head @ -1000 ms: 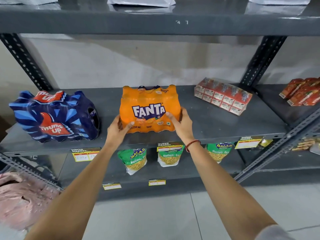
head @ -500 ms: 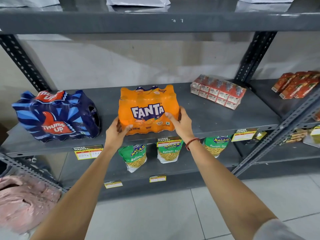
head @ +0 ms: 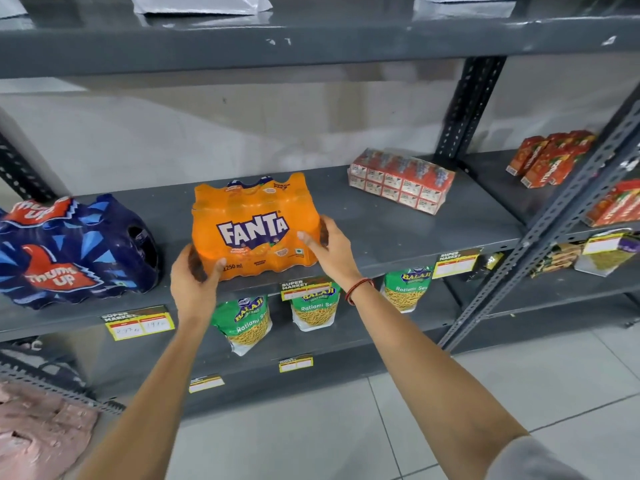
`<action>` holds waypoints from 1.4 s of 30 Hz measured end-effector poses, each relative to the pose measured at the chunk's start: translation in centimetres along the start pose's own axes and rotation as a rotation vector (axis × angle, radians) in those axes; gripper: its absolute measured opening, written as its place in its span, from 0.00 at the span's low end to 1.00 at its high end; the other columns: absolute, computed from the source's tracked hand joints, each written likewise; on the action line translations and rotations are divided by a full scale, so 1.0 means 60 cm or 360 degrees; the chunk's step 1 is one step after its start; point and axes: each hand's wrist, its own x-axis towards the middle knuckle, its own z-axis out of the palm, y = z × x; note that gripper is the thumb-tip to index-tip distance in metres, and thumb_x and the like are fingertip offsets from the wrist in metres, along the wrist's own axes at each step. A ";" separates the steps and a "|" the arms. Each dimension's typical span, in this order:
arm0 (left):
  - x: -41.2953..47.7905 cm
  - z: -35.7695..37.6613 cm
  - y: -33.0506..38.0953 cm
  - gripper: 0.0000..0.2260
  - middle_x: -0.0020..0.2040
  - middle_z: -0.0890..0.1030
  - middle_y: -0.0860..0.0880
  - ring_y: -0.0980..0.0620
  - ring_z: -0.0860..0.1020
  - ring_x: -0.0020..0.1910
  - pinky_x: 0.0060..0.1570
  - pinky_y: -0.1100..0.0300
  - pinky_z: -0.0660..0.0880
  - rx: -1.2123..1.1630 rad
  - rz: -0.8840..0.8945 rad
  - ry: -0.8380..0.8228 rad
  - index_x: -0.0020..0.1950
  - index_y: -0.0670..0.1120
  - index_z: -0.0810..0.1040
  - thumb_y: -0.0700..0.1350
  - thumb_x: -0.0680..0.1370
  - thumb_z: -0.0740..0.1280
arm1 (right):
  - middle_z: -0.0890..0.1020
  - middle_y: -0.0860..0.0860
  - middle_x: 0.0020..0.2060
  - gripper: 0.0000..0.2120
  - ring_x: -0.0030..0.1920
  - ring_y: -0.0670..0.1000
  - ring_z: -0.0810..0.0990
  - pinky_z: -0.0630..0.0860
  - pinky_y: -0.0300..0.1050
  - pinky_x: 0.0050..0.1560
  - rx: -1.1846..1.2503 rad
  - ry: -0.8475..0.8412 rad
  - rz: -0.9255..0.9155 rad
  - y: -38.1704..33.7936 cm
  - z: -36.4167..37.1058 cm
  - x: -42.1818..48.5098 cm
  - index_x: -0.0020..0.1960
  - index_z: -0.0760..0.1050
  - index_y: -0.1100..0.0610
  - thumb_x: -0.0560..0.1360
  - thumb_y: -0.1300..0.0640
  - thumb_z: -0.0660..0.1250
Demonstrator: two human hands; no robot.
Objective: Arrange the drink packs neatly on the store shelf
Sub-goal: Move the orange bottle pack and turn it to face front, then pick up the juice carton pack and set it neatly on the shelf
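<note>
An orange Fanta pack (head: pixel 254 225) stands near the front edge of the grey middle shelf (head: pixel 398 230), logo facing me. My left hand (head: pixel 194 282) grips its lower left corner. My right hand (head: pixel 330 249), with a red thread on the wrist, holds its right side. To the left lies a dark blue Thums Up pack (head: pixel 74 249), a gap apart from the Fanta pack. A shrink-wrapped pack of small red juice cartons (head: pixel 401 180) lies angled at the shelf's back right.
Green Balaji snack bags (head: pixel 246 322) hang on the shelf below, behind yellow price tags (head: pixel 138 325). More red cartons (head: pixel 550 157) fill the neighbouring rack to the right, past a slanted steel post (head: pixel 554 230). The upper shelf (head: pixel 311 39) overhangs. Pink cloth (head: pixel 38 427) lies bottom left.
The Fanta pack has shifted slightly left, toward the Thums Up pack, with both hands still on it. My view has swung a little right.
</note>
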 end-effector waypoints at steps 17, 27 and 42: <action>0.043 0.443 0.284 0.17 0.61 0.74 0.41 0.43 0.73 0.61 0.59 0.53 0.71 0.0059 0.0784 -0.0660 0.62 0.39 0.73 0.44 0.76 0.67 | 0.74 0.67 0.59 0.24 0.62 0.65 0.71 0.66 0.51 0.61 -0.0460 0.0797 0.0334 0.104 -0.382 0.146 0.61 0.71 0.69 0.75 0.51 0.67; 0.260 0.604 0.265 0.37 0.70 0.69 0.37 0.39 0.69 0.68 0.67 0.47 0.67 0.0424 -0.0098 -0.0875 0.71 0.36 0.62 0.61 0.73 0.67 | 0.79 0.63 0.58 0.29 0.58 0.63 0.77 0.72 0.57 0.62 -0.0271 0.0399 0.0811 0.185 -0.425 0.265 0.58 0.74 0.65 0.74 0.38 0.62; 0.103 0.501 0.197 0.24 0.54 0.80 0.44 0.52 0.75 0.47 0.47 0.60 0.70 -0.0189 -0.0129 -0.0293 0.57 0.43 0.73 0.53 0.68 0.75 | 0.72 0.47 0.65 0.30 0.65 0.43 0.69 0.68 0.25 0.56 0.0146 0.0131 0.0181 0.187 -0.441 0.181 0.72 0.61 0.57 0.73 0.61 0.69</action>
